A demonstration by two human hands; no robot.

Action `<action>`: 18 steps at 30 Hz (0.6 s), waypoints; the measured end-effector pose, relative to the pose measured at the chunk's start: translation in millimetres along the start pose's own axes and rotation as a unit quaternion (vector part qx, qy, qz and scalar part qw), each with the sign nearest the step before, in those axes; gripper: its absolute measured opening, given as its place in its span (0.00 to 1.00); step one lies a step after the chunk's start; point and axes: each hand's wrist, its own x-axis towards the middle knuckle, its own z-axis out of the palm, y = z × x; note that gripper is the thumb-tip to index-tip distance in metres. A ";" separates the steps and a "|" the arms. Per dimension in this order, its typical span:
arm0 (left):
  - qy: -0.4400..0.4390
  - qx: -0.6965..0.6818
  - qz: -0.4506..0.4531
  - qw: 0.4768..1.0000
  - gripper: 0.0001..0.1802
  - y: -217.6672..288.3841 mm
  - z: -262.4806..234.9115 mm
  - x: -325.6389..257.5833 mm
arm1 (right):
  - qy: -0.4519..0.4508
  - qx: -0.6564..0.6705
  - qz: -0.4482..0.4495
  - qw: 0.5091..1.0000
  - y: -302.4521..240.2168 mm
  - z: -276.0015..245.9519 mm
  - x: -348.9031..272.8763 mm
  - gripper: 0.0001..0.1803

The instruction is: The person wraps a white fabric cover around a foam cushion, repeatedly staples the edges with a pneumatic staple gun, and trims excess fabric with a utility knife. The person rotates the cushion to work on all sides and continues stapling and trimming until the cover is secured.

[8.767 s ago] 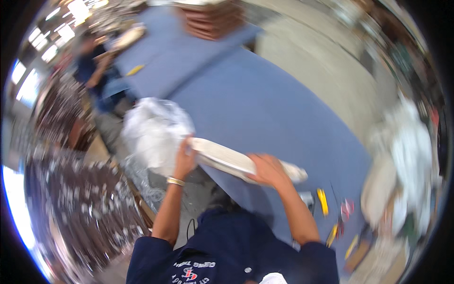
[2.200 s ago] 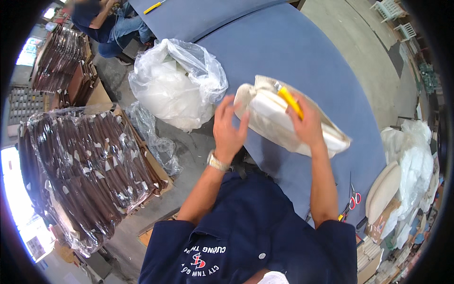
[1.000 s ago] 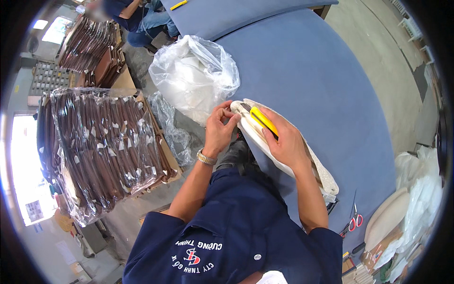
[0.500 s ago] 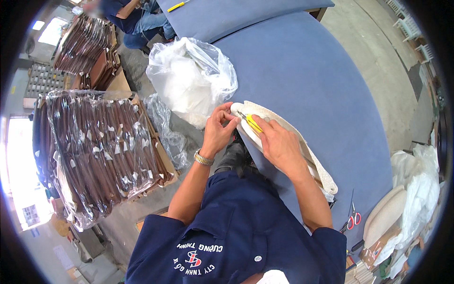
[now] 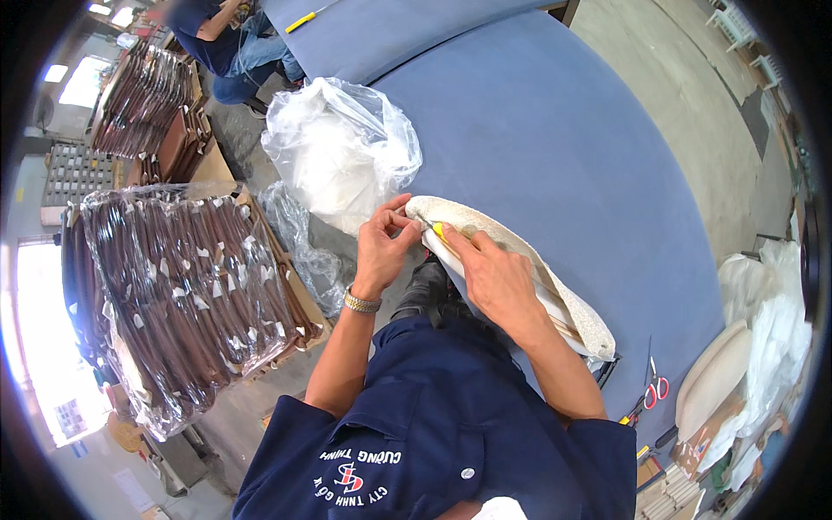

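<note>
A long curved panel covered in cream fabric [image 5: 511, 245] lies along the near edge of the blue table, its open underside toward me. At its left end, my left hand [image 5: 381, 247] has thumb and fingers closed on the fabric edge. My right hand [image 5: 500, 276] grips a tool with a yellow handle [image 5: 439, 230] and a thin metal tip. That tip meets the panel's edge right beside my left fingertips. Most of the handle is hidden in my right palm, so the tool's exact kind does not show.
The blue padded table [image 5: 555, 147] curves round in front. Clear plastic bags [image 5: 342, 147] bulge at its left. Brown panels wrapped in plastic [image 5: 186, 295] stand further left. Red-handled scissors [image 5: 652, 394] lie near right, by more cream panels [image 5: 712, 381]. Another person [image 5: 227, 52] sits far left.
The panel's left end has tilted, showing more of its cream fabric. My right hand has moved closer to my left, hiding more of the yellow handle. The whole view has shifted slightly.
</note>
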 end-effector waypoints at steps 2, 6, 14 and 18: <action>0.003 -0.023 -0.024 0.999 0.04 1.1 -0.8 0.2 | 0.019 0.022 -0.018 0.999 7.0 6.6 0.9 0.30; 0.003 -0.115 -0.041 0.992 0.04 -5.1 -2.7 -1.4 | 0.021 0.045 -0.025 0.998 11.6 7.9 0.5 0.29; -0.028 -0.117 -0.051 0.991 0.06 -3.0 -5.2 8.9 | 0.070 0.120 -0.006 0.990 13.0 -2.2 -12.4 0.29; -0.041 0.018 0.015 0.999 0.07 6.0 -3.7 10.0 | 0.273 0.255 0.082 0.924 60.6 -23.0 -45.2 0.28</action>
